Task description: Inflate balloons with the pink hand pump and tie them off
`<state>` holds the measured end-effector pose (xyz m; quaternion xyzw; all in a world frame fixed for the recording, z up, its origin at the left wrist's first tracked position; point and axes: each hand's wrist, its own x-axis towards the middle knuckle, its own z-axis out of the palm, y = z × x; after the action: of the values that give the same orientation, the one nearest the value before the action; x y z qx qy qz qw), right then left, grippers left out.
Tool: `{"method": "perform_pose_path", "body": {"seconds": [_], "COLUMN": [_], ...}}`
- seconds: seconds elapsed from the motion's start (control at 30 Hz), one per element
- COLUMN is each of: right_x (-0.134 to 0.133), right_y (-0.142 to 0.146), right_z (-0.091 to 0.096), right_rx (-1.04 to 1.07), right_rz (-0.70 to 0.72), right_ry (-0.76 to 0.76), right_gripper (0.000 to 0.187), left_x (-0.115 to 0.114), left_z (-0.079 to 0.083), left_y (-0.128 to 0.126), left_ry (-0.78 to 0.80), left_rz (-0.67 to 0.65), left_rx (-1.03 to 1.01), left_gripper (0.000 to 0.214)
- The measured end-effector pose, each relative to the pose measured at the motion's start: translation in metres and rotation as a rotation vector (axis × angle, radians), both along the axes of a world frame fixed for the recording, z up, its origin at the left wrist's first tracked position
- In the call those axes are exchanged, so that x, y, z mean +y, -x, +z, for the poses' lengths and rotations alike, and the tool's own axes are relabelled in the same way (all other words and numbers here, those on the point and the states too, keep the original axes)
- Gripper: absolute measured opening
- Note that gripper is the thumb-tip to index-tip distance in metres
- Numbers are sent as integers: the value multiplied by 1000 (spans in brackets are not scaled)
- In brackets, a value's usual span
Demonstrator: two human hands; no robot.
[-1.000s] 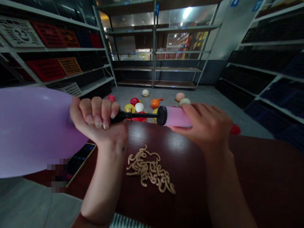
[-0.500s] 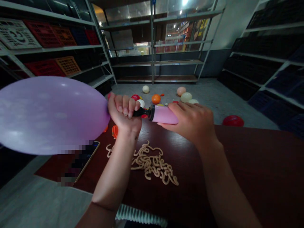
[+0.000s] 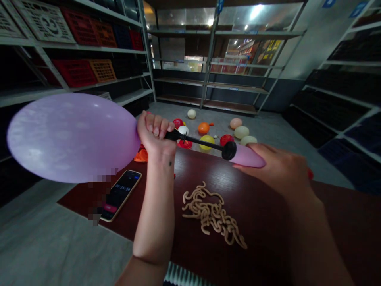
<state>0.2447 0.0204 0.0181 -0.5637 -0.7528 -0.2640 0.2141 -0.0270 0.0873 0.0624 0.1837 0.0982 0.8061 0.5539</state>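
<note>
A large, inflated purple balloon (image 3: 74, 137) extends leftward from my left hand (image 3: 156, 131). That hand is closed around the balloon's neck and the black end of a hand-held balloon pump (image 3: 205, 142). Wrapped round the pump's pink barrel (image 3: 248, 155) is my right hand (image 3: 276, 167). A thin black rod shows between the black end and the barrel, so the pump is drawn out. My left fingers hide the balloon's mouth and the nozzle.
Tan, wavy strands (image 3: 208, 210) lie heaped on the dark brown table (image 3: 268, 214). A phone (image 3: 122, 194) with a running timer and orange pieces (image 3: 141, 155) are at its left. Several balloons (image 3: 204, 128) rest on the floor beyond. Shelves with crates (image 3: 80, 26) stand around.
My right hand has pulled the pink barrel rightward and slightly down, exposing the black rod. My left hand still grips the balloon's neck. The view has shifted a little.
</note>
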Motion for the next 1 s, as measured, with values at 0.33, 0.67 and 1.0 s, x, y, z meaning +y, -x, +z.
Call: {"method": "perform_pose_path", "body": {"seconds": [0.33, 0.67, 1.0], "right_x": [-7, -25, -27], "right_y": [-8, -10, 15], "right_z": [4, 24, 25], "right_rx": [19, -186, -136], "right_rz": [-22, 6, 17], "right_ry": [-69, -355, -203], "right_gripper": [56, 41, 38], "left_x": [-23, -42, -34], "left_z": [17, 18, -4], "left_y": [0, -51, -92], "left_ry": [-48, -191, -77], "left_rz": [55, 12, -48], "left_rx": [-97, -87, 87], "left_gripper": [57, 56, 58]}}
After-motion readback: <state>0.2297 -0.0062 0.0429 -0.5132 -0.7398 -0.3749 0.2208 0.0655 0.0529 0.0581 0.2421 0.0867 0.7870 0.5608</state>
